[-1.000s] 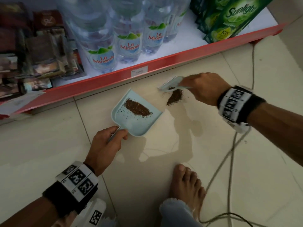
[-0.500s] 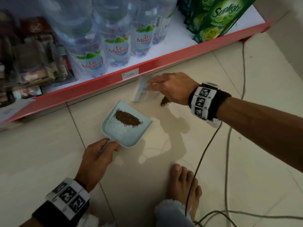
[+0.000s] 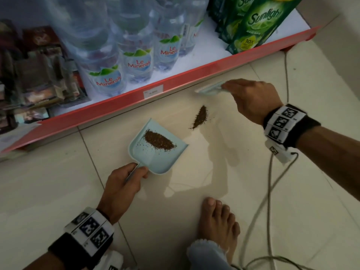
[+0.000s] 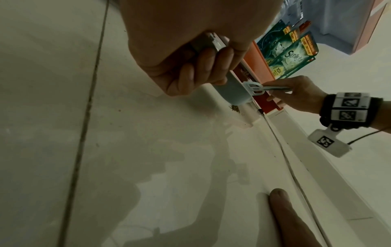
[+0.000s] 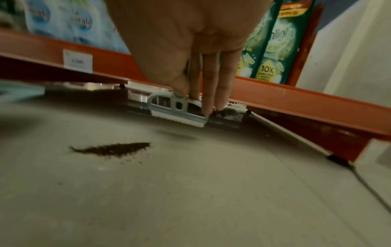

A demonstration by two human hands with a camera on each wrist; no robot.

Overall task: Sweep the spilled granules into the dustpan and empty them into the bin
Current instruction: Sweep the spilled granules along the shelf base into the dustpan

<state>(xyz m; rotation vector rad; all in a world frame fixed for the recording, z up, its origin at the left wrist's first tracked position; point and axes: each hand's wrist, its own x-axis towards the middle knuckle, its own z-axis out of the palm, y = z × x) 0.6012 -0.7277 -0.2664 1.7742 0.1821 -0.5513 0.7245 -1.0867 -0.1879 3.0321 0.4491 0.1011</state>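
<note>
While the left hand (image 3: 124, 184) grips the handle of the dustpan (image 3: 155, 154), fingers curled round it, the pan lies flat on the floor (image 3: 253, 191) with its open lip turned toward the shelf (image 3: 175, 80). A dark heap of granules (image 3: 158, 141) sits inside the pan, with loose specks scattered round it. A second, narrower streak of granules (image 3: 199, 116) lies on the floor just beyond the pan's lip, apart from it, between the pan and the shelf's red front edge.

The right hand (image 3: 251, 98) pinches a small pale-blue brush (image 3: 209, 89) between thumb and fingers. In the right wrist view the brush (image 5: 180, 108) hangs close to the shelf's base with its white bristles pointing down, past the streak (image 5: 112, 148) and not touching it; whether the bristles touch the floor I cannot tell.

On the shelf stand water bottles (image 3: 136, 65) near the middle and green Sunlight pouches (image 3: 259, 22) toward its right end. A bare foot (image 3: 218, 223) rests on the floor below the pan, and cables (image 3: 270, 182) trail along the floor at the right.
</note>
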